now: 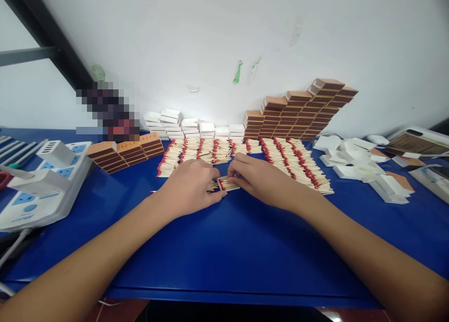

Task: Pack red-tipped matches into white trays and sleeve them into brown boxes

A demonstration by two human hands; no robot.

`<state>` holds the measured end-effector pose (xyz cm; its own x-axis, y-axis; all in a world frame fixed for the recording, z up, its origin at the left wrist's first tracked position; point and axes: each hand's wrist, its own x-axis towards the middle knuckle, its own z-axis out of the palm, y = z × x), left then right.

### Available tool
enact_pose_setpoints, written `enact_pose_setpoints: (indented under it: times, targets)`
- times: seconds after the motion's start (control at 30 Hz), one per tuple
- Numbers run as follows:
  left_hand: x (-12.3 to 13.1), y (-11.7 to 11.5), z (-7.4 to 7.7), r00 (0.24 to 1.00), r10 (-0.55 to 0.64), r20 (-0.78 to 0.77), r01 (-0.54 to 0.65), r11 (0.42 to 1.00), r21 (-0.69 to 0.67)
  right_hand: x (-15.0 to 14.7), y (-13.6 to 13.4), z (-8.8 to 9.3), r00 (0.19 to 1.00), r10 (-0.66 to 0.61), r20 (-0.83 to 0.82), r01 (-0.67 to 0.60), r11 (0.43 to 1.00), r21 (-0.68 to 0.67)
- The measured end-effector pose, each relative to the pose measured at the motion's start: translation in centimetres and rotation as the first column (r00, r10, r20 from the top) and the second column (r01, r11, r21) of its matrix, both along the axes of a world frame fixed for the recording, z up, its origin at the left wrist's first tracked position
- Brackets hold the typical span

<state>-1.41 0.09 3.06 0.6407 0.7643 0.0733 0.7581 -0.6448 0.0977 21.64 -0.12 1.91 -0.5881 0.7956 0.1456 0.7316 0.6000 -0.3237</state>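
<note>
A small white matchbox tray [220, 184] sits between my hands above the blue table, with red-headed matches [229, 186] lying in it. My left hand [191, 184] is closed at the tray's left end, thumb below and fingers above; more match sticks show beside its fingers. Fingertips pinched together, my right hand [259, 178] grips at the matches in the tray and covers its right part. Just beyond both hands, rows of loose matches [280, 158] are spread out, red heads lined up in bands. A single match lies left of my left wrist.
Brown matchboxes [291, 116] are stacked stepwise against the wall, with a smaller stack [126, 151] at left. White trays [199, 128] stand in piles at the back; others [354, 158] lie heaped at right. A power strip [66, 191] with plugs occupies the left side.
</note>
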Motion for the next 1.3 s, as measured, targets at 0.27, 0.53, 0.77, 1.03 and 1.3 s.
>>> enact_pose_setpoints:
  times: [0.27,0.53,0.77,1.03,1.3]
  targets:
    - [0.0,0.1,-0.2,1.000,-0.012,0.026,0.013,1.000,-0.026,1.6,0.6,-0.1,0.999,0.000,-0.037,0.000,1.000,-0.011]
    - [0.0,0.1,-0.2,0.999,-0.017,0.031,0.018,0.999,-0.040,0.6,0.0,-0.4,0.999,0.001,-0.040,-0.003,0.998,-0.069]
    - [0.0,0.0,-0.3,0.997,-0.073,0.038,0.074,0.997,-0.031,2.9,3.7,-1.4,0.983,-0.168,-0.072,0.178,0.969,0.171]
    - [-0.1,0.1,-0.5,0.994,-0.098,0.054,0.099,0.995,-0.029,3.0,5.1,-2.8,0.982,-0.188,-0.027,0.190,0.969,0.160]
    - [-0.2,0.2,-0.4,0.996,-0.077,0.052,0.079,0.996,-0.045,3.0,5.6,-2.9,0.978,-0.203,-0.050,0.207,0.972,0.110]
